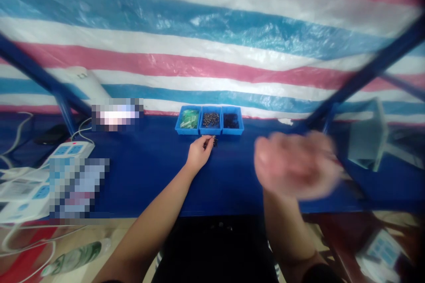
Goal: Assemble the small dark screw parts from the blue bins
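Three small blue bins stand side by side on the blue table: the left bin (187, 131) holds green items in clear plastic, the middle bin (210, 131) holds small brass-coloured and dark parts, the right bin (232, 131) holds black parts. Just in front of the middle bin, my left hand (199, 152) is closed on some small dark parts (215, 142) near the tabletop. Raised over the right side of the table, my right hand (295, 163) is smeared by motion. Its fingers and anything in them cannot be made out.
Power strips (75, 148) with white cables lie at the left, by a blurred-out device (81, 192). A greenish panel (367, 137) stands at the right. Blue frame bars slant up both sides. A plastic bottle (78, 257) lies below the table's left edge.
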